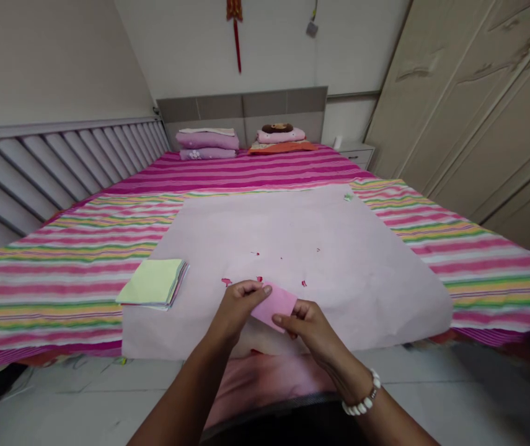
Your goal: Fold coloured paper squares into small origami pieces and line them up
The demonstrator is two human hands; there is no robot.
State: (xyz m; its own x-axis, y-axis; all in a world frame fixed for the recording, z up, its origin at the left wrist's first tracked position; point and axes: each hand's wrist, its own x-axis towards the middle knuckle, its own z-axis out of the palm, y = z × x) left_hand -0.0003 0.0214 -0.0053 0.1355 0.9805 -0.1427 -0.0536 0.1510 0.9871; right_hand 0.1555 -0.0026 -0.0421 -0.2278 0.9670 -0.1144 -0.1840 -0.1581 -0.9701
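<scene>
Between my two hands is a small pink piece of paper (pixel 275 305), tilted and raised above the near edge of a large pale sheet (pixel 283 223). My left hand (pixel 241 303) pinches its upper left corner with thumb and fingers. At the right end, my right hand (pixel 305 319) grips the paper, thumb on top and fingers behind. Whether the paper is folded I cannot tell. Small red scraps lie on the sheet just beyond my hands, among them one scrap (pixel 226 282) on the left and another (pixel 304 284) on the right.
A stack of coloured paper (pixel 153 282), yellow on top, lies at the sheet's left edge. A small green-and-white item (pixel 348 197) rests at its far right corner. The sheet covers a striped bed (pixel 432 241). Folded bedding (pixel 207 141) sits by the headboard; a railing (pixel 60 161) runs along the left.
</scene>
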